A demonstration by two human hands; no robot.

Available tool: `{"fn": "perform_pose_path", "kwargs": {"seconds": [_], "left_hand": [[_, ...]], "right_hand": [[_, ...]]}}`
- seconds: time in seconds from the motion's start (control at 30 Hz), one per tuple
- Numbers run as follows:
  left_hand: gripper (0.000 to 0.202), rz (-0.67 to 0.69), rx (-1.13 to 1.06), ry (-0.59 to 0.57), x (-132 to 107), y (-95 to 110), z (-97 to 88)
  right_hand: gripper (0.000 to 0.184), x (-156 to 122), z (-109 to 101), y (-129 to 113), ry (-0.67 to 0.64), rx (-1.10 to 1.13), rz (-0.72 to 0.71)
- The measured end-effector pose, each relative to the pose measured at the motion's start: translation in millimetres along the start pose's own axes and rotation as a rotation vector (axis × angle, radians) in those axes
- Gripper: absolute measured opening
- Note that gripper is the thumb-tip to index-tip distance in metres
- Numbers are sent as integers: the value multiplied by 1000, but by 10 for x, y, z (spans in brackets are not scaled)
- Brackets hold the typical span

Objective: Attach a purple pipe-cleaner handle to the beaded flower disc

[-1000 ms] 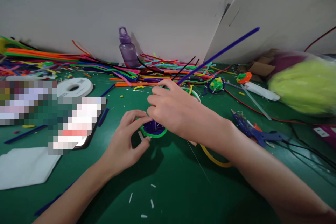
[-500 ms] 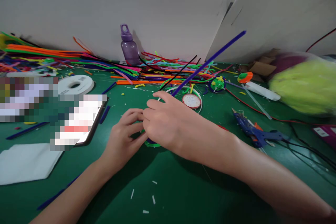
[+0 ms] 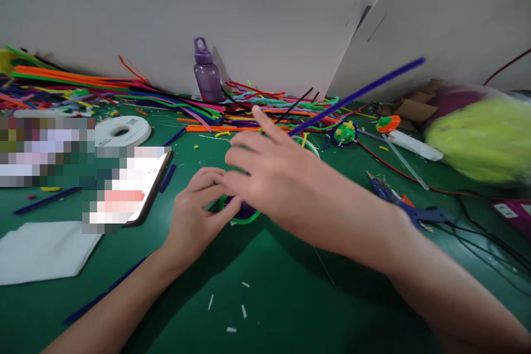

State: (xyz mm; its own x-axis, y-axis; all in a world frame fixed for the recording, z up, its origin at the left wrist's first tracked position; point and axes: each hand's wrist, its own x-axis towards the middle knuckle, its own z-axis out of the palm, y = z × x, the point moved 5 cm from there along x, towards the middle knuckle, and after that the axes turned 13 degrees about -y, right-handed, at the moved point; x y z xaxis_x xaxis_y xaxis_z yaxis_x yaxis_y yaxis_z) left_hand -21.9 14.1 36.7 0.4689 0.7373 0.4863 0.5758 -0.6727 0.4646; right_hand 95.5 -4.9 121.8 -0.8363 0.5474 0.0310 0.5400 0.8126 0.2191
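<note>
Near the middle of the table, my left hand [image 3: 203,204] has its thumb and fingers closed on a small round piece with a green rim [image 3: 244,221] and dark blue pipe cleaner inside. My right hand [image 3: 277,177] is over its far right side, fingertips close to the left ones, index finger raised. From behind the right hand a long blue pipe cleaner [image 3: 360,92] sticks out up and to the right; a bit of blue shows between the fingers. The exact pinch is hidden by the hand.
Pipe cleaners [image 3: 166,102] in many colours lie along the wall beside a purple bottle [image 3: 208,80]. At left are a white spool [image 3: 143,130], a phone [image 3: 154,191] and a folded white cloth [image 3: 41,254]. A blue glue gun [image 3: 427,214] with cables lies right, near a yellow-green bag [image 3: 477,138].
My right hand has lifted and spread its fingers a little, and the blue pipe cleaner has swung lower to the right. More of the green-rimmed piece shows.
</note>
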Motion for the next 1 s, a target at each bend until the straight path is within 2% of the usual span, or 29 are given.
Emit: {"fn": "perform_pose_path", "kwargs": {"seconds": [0.07, 0.13, 0.23, 0.3, 0.43, 0.5, 0.6, 0.7, 0.8, 0.9, 1.0], "left_hand": [[13, -55, -32, 35, -2, -35, -15], [13, -94, -68, 54, -19, -69, -14], [13, -123, -97, 63, -62, -113, 5], [12, -138, -107, 70, -90, -138, 14], [12, -125, -139, 82, -98, -138, 20], [12, -101, -148, 87, -85, -110, 17], [14, -67, -148, 87, -72, -67, 11], [14, -34, -139, 69, -71, -46, 15], [13, -33, -130, 59, -80, -59, 20], [13, -42, -135, 54, -83, -72, 27], [12, -27, -139, 48, -78, -62, 31]], "right_hand": [[29, -132, -191, 90, 130, -26, 72], [27, -284, -351, 175, 249, -42, 207], [16, -462, -390, 217, 277, -44, 458], [8, -494, -241, 171, 148, -9, 566], [10, -451, 355, 8, -362, 118, 606], [14, -454, 609, -32, -498, 153, 622], [16, -474, 870, -23, -587, 164, 668], [20, -479, 986, -12, -602, 173, 680], [22, -501, 982, -4, -579, 194, 708], [19, -562, 899, 21, -468, 215, 751], [16, -609, 830, 19, -287, 317, 700]]}}
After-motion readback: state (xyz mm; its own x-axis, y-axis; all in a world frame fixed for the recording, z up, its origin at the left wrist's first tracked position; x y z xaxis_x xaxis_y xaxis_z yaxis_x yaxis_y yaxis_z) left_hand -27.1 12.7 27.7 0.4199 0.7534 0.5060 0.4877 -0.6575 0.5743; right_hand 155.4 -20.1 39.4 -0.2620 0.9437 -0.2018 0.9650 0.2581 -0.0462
